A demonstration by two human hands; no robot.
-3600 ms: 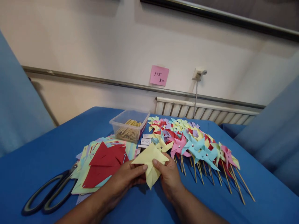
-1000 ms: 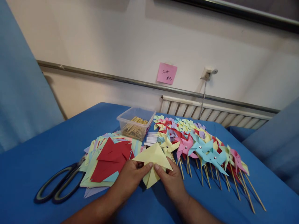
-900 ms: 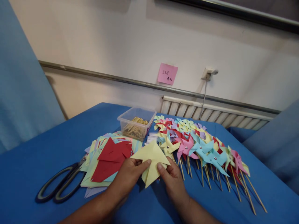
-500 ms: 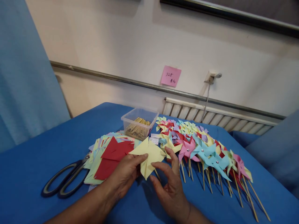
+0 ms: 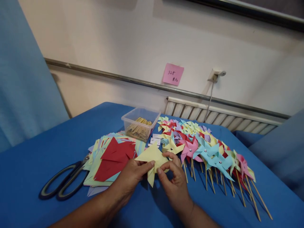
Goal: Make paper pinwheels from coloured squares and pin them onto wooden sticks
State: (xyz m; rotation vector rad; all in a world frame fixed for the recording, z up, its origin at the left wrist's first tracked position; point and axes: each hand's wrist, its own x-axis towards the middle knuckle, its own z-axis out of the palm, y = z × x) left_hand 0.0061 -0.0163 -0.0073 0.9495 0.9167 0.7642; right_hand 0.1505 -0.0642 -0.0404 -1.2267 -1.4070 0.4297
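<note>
While both pinch it, my left hand (image 5: 131,179) and right hand (image 5: 174,181) are closed on the yellow folded paper (image 5: 152,154), held just above the bench (image 5: 45,148) toward its near edge. Cut paper stack (image 5: 113,156) and scissors (image 5: 60,182) lie toward the left edge, pinwheels (image 5: 206,152) toward the right, stick box (image 5: 140,123) behind.

- The yellow paper (image 5: 152,155) has its lower folds hidden behind the left grip (image 5: 130,179) and right grip (image 5: 174,186).
- The scissors (image 5: 77,167) have their blades tucked under the paper stack (image 5: 93,163).
- The writing on the pink note (image 5: 173,74) is too small to read.
- Both forearms run off the bottom edge.
</note>
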